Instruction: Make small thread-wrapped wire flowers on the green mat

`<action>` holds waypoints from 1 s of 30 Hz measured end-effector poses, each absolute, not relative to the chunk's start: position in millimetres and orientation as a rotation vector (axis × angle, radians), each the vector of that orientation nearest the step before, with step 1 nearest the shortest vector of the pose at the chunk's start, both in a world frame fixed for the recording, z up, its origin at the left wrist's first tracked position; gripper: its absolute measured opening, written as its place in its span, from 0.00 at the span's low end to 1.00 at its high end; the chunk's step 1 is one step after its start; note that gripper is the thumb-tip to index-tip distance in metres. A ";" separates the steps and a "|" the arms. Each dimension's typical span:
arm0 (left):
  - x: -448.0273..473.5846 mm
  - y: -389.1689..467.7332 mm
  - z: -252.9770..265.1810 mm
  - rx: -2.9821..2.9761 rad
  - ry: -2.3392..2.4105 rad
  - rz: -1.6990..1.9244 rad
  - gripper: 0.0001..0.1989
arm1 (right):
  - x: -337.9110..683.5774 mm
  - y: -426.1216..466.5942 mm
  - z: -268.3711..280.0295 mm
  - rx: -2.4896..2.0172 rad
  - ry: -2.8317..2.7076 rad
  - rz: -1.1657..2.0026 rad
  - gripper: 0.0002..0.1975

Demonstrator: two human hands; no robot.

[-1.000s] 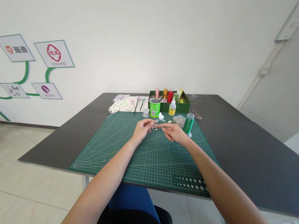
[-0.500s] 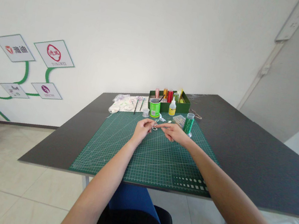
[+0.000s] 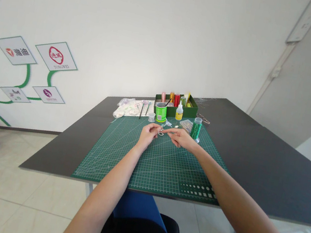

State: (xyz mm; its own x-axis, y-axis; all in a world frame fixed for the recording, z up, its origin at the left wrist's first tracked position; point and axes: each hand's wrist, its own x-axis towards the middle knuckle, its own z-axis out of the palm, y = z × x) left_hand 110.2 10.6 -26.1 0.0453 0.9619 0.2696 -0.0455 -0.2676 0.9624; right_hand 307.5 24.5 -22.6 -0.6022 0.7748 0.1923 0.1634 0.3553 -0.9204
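Observation:
Over the upper middle of the green cutting mat point(image 3: 147, 163), my left hand point(image 3: 147, 135) has thumb and fingertips pinched together on something too small to make out. From the right, my right hand point(image 3: 181, 138) stretches its index finger to the left fingertips, the other fingers loosely bent below; nothing shows in it. A small white ring point(image 3: 160, 134) lies between the hands; whether it is held or rests on the mat, I cannot tell. Just beyond the fingers are a bright green can point(image 3: 161, 113) and a small white jar point(image 3: 151, 117).
A green spool of thread point(image 3: 196, 128) stands right of my right hand, beside a clear flat case point(image 3: 185, 124). Behind are a yellow-labelled glue bottle point(image 3: 179, 112) and a dark green box point(image 3: 192, 112) of coloured spools. Thin brushes point(image 3: 141, 110) lie on white cloth point(image 3: 129, 108) at left.

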 end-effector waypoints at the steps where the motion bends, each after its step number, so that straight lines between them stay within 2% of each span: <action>1: 110.1 10.8 -26.3 1.402 1.001 1.386 0.18 | 307.5 24.8 -22.9 -0.810 -1.990 1.249 0.26; 30: 108.1 12.4 -29.0 1.444 1.007 1.363 0.17 | 306.8 26.7 -25.2 -0.806 -1.998 1.249 0.26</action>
State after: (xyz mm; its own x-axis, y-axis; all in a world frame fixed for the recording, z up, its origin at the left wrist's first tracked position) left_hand 108.1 12.4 -29.0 0.0672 0.9575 0.2804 -0.0129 -0.2801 0.9599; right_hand 306.8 26.7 -25.2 -0.6075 0.7700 0.1949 0.1622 0.3605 -0.9185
